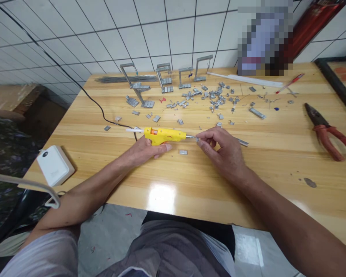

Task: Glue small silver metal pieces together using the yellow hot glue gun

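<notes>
My left hand [150,149] is wrapped round the handle of a yellow glue gun [168,135], whose metal nozzle points right. A clear glue stick [135,130] sticks out of its back end. Between the thumb and index finger of my right hand [219,148] is a small grey piece [197,139], right at the nozzle tip. Below the gun lies a flat grey piece [183,152] on the wooden table. A longer grey strip [242,142] lies just beyond my right hand, partly hidden by it.
Grey frame-like stands [180,79] line the back of the table [127,188]. Many grey scraps [217,98] lie before them. Red-handled pliers [324,134] and a red pen [290,83] are at right. A white box [55,165] sits at left; a black cable [95,102] runs to the gun.
</notes>
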Motion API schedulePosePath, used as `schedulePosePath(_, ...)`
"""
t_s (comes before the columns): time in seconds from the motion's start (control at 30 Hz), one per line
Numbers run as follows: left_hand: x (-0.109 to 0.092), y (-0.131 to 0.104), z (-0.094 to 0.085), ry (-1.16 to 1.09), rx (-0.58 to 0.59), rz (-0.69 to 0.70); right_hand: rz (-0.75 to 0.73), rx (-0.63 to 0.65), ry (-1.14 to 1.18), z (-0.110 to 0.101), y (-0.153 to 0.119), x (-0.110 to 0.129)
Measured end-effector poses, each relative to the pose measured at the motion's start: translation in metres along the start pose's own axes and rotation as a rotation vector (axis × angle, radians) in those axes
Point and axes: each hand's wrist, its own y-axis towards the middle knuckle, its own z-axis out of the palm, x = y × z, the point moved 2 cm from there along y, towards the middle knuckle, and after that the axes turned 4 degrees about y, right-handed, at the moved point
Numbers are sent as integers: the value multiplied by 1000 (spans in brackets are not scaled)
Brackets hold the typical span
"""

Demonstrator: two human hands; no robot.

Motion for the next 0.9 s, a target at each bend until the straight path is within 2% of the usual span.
schedulePosePath(0.33,0,1,0,-5,7,1,15,11,-9,0,0,-1)
schedulePosePath(0.9,6,1,-1,33,22,22,0,-48,6,-1,-1,-3)
